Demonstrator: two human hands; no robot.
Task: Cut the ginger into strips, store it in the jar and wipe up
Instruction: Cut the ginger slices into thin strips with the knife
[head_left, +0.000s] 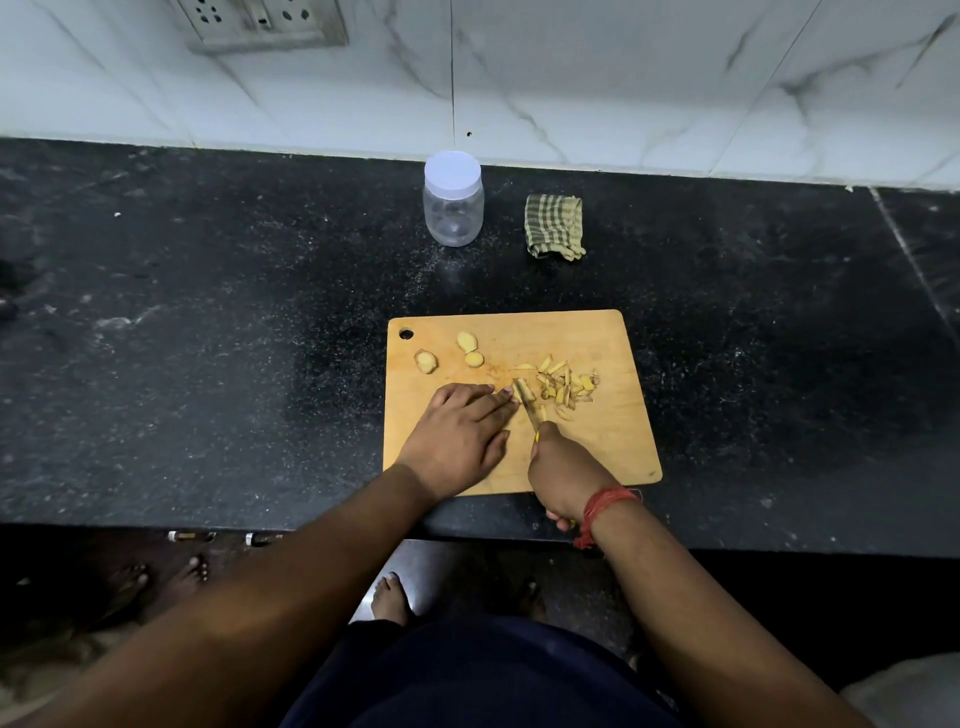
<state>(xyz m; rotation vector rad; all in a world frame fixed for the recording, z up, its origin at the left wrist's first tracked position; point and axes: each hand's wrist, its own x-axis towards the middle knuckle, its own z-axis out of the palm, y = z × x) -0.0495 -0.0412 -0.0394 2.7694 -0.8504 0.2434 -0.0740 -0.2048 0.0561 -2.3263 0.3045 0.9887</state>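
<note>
Ginger piece being cut (521, 391) sits mid-board on the wooden cutting board (597, 441), pinned under the fingertips of the left hand (457, 436). Left hand lies palm down, fingers nearly straight and angled toward the blade, thumb out to the side; it presses, no wrap around the piece. Most of that piece is covered by fingers and knife, so its shape is hard to make out.

Knife (531, 410): blade angled up-left across the ginger, just beside the left fingertips. Right hand (561, 475) grips the handle in a closed fist, wrist over the board's near edge, red thread band (602, 512) on the wrist. Handle almost fully hidden in the fist, only a bit of yellow shows at top.

Cut strips (566, 384) lie in a loose pile right of the blade. Three uncut chunks (470, 351) sit toward the board's far-left, near the hang hole, well apart from the pile.

Board rests on the black stone counter (208, 338). Jar (453, 200), clear with white lid on, stands upright near the back wall; looks empty. Checked cloth (553, 226) lies folded just right of the jar, apart from it.

Wall socket at top is cut off by the frame. Floor below the counter is dark; bare feet barely readable.
</note>
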